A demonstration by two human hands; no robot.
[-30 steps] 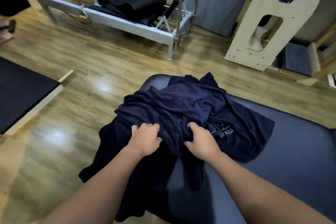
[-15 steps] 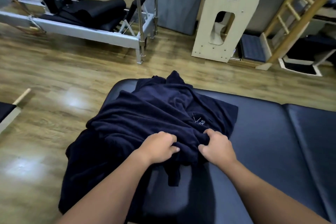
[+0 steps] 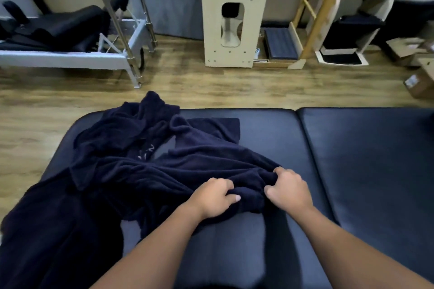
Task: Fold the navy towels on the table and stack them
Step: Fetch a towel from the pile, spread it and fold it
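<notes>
A crumpled heap of navy towels [image 3: 131, 166] covers the left end of the dark padded table [image 3: 352, 159], and part of it hangs over the table's left edge. A pale embroidered mark shows in the folds near the middle. Both hands grip one bunched edge of the towel at the heap's right side. My left hand [image 3: 212, 197] is closed on the cloth, thumb on top. Just to its right, my right hand [image 3: 290, 189] pinches the same edge. How many towels are in the heap cannot be told.
The table's right cushion [image 3: 375, 148] lies bare beyond a seam. Past the far edge is wooden floor, with a metal-framed exercise bed [image 3: 70, 58] at left, a pale arched wooden unit [image 3: 232, 19] in the middle, a wooden ladder [image 3: 314, 7] and cardboard boxes [image 3: 418, 73] at right.
Both hands have dragged the gripped towel edge to the right across the table, stretching the heap out. The camera has turned right, bringing the right cushion and ladder into view.
</notes>
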